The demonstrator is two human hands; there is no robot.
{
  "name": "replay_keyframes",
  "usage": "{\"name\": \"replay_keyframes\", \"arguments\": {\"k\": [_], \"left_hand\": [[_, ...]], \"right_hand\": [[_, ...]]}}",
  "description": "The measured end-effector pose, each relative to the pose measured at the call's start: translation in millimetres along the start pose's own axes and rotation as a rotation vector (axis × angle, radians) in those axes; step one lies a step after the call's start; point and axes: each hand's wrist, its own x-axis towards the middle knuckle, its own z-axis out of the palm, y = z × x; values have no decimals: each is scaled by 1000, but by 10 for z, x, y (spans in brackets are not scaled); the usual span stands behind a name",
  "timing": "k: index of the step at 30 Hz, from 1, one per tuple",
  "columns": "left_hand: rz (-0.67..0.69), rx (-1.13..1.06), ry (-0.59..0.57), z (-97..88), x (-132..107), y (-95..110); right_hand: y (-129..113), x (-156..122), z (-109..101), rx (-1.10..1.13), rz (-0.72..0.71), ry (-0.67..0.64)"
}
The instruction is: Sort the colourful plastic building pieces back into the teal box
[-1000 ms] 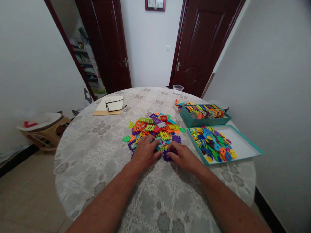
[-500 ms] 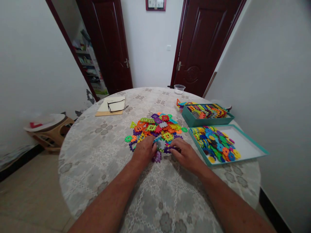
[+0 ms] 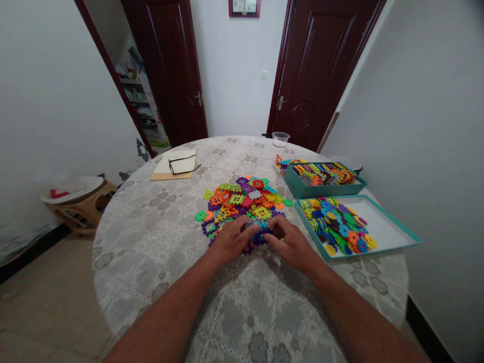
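A heap of coloured plastic interlocking pieces (image 3: 237, 199) lies on the table: notched squares, rings and other shapes in orange, green, purple, red and yellow. At its near edge my left hand (image 3: 233, 238) is closed, thumb pointing right, on small interlocking pieces. My right hand (image 3: 286, 236) pinches the right side of the same small cluster, where blue and purple pieces (image 3: 260, 233) show between the two hands. My fingers cover much of this cluster, so I cannot tell how its pieces are joined.
To the right, a teal box (image 3: 321, 187) holds rows of sorted pieces. Its shallow lid (image 3: 393, 222) in front carries round notched discs. Black glasses (image 3: 183, 165) rest on a notebook (image 3: 161, 174) at the back left. A clear plastic bowl (image 3: 280, 139) stands at the far edge.
My left hand has turned and moved slightly down, its thumb now reaching toward my right hand. The two hands are closer together, and a blue piece shows between them.
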Motion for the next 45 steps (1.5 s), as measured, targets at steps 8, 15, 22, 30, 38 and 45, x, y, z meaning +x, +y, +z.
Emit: {"name": "replay_keyframes", "arguments": {"k": [8,15,22,30,38,45], "left_hand": [[148,148,-109,-46,-29,65],[338,710,-82,-303,-114,101],[322,966,-137,-359,-105,-11],[338,1010,-28,-302,-9,-24],[315,594,-4,-204,-4,58],[263,352,-150,-141,7,115]], "right_hand": [[90,27,2,184,80,-127],[-17,37,-155,188,168,64],[100,42,-204,88,170,218],[-129,13,-208,6,61,4],[-137,15,-94,-117,-96,-36],[-87,50,-59,-62,28,-46]]}}
